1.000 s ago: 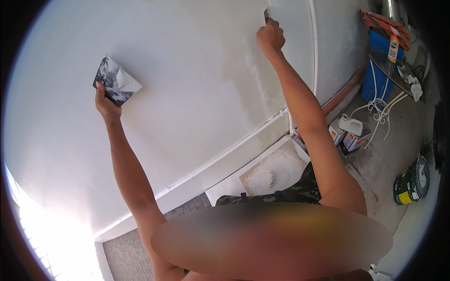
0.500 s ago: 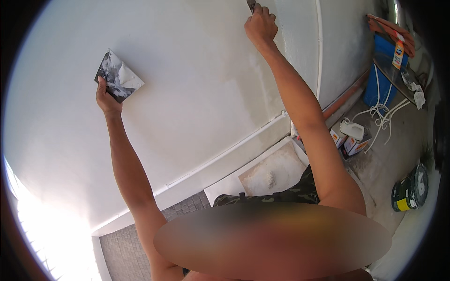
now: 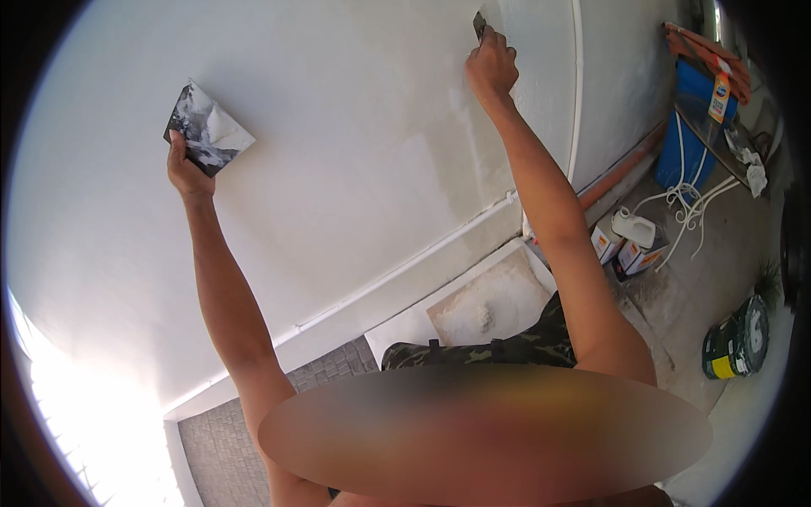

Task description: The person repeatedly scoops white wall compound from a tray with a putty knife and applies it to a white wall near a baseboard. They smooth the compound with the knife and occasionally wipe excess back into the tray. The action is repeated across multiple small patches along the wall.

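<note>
Small dark putty knife with a flat blade [image 3: 480, 26]: held in right hand [image 3: 492, 66], near upper edge of view, blade pointing up, at the broad off-white wall [image 3: 338, 127], left of the slim white vertical pipe [image 3: 578, 93]. Contact between blade and wall: cannot tell. Right fingers: curled close together around the handle; thumb mostly hidden, placement unclear.

Black square flat plate [image 3: 181, 118]: held in left hand [image 3: 191, 169], well apart from the knife. Left thumb pressed on the near edge of its face; other fingers behind, cannot tell whether spread. Smeared with thick white paste [image 3: 221, 131], heaviest toward right side.

Change against half a second ago: right hand shifted down and rightward, toward the pipe; knife close to its spot of one second ago. Plate almost unmoved. Judged: short back-and-forth pass over one stretch of wall, paste held in reserve. Greyer patch [image 3: 443, 160] below right hand, unchanged.
</note>
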Demonstrator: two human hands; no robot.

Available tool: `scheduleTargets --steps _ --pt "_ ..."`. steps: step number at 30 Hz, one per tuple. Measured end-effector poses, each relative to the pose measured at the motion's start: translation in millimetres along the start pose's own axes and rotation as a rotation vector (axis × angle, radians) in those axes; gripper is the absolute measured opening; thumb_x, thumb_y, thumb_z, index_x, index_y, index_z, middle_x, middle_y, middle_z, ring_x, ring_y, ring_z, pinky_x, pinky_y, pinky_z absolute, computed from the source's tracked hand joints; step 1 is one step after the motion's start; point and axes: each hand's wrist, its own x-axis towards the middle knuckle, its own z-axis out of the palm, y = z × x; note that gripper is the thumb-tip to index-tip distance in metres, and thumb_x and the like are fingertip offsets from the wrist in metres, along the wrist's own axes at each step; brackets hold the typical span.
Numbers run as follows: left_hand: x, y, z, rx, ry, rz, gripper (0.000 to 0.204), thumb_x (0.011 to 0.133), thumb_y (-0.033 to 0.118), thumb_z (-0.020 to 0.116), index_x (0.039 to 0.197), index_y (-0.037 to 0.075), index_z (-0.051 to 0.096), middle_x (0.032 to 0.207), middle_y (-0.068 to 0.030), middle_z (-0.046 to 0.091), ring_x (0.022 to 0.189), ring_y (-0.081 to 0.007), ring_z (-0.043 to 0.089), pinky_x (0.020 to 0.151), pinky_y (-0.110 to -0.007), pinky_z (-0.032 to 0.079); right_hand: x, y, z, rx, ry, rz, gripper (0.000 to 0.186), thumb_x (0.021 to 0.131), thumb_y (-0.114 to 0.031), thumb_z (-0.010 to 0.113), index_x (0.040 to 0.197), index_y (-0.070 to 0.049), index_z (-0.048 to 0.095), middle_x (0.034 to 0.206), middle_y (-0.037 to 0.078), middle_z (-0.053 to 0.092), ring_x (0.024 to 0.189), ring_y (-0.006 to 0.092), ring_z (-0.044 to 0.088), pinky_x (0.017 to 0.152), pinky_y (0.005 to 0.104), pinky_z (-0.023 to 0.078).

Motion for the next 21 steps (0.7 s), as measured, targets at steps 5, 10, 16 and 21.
scheduleTargets --steps 5,10,16,21 --pt "1 -1 -2 -0.001 -0.033 -0.015 0.052 0.109 0.035 0.04 0.141 -0.005 0.049 0.138 -0.0148 0.058 0.124 -0.0288 0.059 0.105 -0.044 0.048 -66 -26 8 0.032 -0.107 -0.294 0.052 0.09 -0.008 0.06 0.141 -0.01 0.052 0.133 0.005 0.06 0.106 0.0315 0.061 0.078 0.0435 0.06" --pt "3 -3 -5 0.004 -0.014 -0.006 0.052 0.109 0.035 0.04 0.141 -0.004 0.049 0.137 -0.0146 0.059 0.124 -0.0288 0.059 0.105 -0.043 0.048 -34 18 -4 0.068 -0.005 0.063 0.045 0.092 -0.011 0.058 0.136 -0.007 0.054 0.128 0.01 0.061 0.106 0.0364 0.062 0.079 0.0504 0.059" --pt "2 -2 -2 0.0 -0.008 -0.013 0.052 0.109 0.035 0.039 0.142 -0.005 0.048 0.139 -0.0153 0.058 0.125 -0.0298 0.058 0.106 -0.044 0.047 6 -15 19 -0.032 0.154 -0.101 0.044 0.088 -0.014 0.065 0.13 -0.005 0.057 0.115 0.01 0.062 0.098 0.0358 0.062 0.067 0.0452 0.06" --pt "-2 0 2 0.0 -0.001 -0.022 0.052 0.109 0.034 0.039 0.143 -0.004 0.047 0.139 -0.0156 0.057 0.126 -0.0306 0.058 0.106 -0.044 0.047 -68 -32 16 0.021 0.066 -0.379 0.051 0.084 -0.01 0.067 0.134 -0.01 0.057 0.121 0.006 0.063 0.095 0.0306 0.063 0.064 0.0409 0.06"
